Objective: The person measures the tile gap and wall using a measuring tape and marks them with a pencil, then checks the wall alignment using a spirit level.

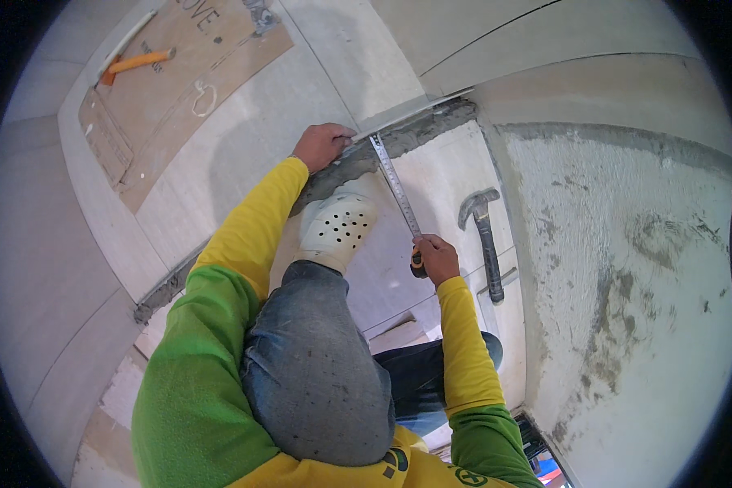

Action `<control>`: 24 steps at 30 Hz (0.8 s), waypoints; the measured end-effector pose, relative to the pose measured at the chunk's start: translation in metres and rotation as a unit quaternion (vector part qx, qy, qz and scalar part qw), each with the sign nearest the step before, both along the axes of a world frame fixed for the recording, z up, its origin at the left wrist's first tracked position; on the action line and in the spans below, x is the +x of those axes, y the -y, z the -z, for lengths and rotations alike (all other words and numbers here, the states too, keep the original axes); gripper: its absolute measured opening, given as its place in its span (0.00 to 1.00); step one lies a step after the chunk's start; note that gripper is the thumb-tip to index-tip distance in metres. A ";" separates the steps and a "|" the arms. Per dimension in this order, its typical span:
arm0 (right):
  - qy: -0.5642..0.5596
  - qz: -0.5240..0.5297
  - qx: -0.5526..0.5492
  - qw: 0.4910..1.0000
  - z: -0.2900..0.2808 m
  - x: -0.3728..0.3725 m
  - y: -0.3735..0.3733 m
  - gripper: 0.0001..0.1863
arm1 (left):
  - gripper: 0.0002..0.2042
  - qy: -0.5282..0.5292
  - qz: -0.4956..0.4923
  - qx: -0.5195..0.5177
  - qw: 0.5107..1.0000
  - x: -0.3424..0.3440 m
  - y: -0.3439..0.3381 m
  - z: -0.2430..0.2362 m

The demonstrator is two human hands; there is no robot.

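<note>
My right hand (437,259) is closed around the case of a tape measure (418,262), dark with some orange. Its blade (395,185) is pulled out and runs up and slightly left to a thin pale strip (415,109) at the edge of the raised tile floor. My left hand (324,146) has its fingers closed at the near end of that strip, left of the blade's tip. Just what lies under the fingertips is partly hidden. A band of grey mortar (415,140) runs below the strip, and the blade crosses over it.
A claw hammer (487,248) with a dark handle lies right of my right hand. My foot in a white perforated clog (339,228) stands between my arms. Cardboard (167,106) bearing an orange-handled tool (142,62) covers tiles at the upper left. A rough, mortar-stained wall (626,268) rises at right.
</note>
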State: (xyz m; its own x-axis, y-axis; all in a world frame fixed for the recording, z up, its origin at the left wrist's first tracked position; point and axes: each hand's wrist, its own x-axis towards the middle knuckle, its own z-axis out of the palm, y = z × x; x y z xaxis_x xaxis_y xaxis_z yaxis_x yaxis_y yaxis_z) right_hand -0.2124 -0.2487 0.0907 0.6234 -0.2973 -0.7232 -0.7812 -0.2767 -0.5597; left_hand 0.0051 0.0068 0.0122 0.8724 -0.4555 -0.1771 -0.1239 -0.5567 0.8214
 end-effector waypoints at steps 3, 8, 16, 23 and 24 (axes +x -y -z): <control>0.002 0.008 0.001 1.000 0.002 -0.004 0.004 0.15 | 0.12 0.004 0.005 0.010 1.000 0.000 0.002 -0.004; 0.007 0.011 -0.010 1.000 -0.014 -0.002 0.003 0.15 | 0.13 -0.006 0.014 0.025 1.000 0.001 0.001 -0.010; 0.049 0.003 -0.042 0.998 -0.016 -0.010 0.011 0.15 | 0.13 -0.016 0.013 0.037 0.999 0.000 0.005 -0.011; -0.006 0.071 0.016 0.997 -0.017 -0.020 0.021 0.15 | 0.12 -0.045 -0.040 0.052 0.997 0.003 0.015 -0.017; 0.018 0.069 0.006 0.997 -0.024 -0.020 0.018 0.15 | 0.12 -0.042 -0.037 0.054 0.997 0.006 0.016 -0.019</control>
State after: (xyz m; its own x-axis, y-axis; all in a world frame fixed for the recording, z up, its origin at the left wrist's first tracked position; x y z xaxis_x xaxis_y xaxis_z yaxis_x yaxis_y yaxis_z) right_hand -0.2326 -0.2670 0.1146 0.6029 -0.3739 -0.7047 -0.7906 -0.1618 -0.5905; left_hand 0.0112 -0.0093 0.0314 0.8827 -0.3653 -0.2956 -0.0125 -0.6472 0.7622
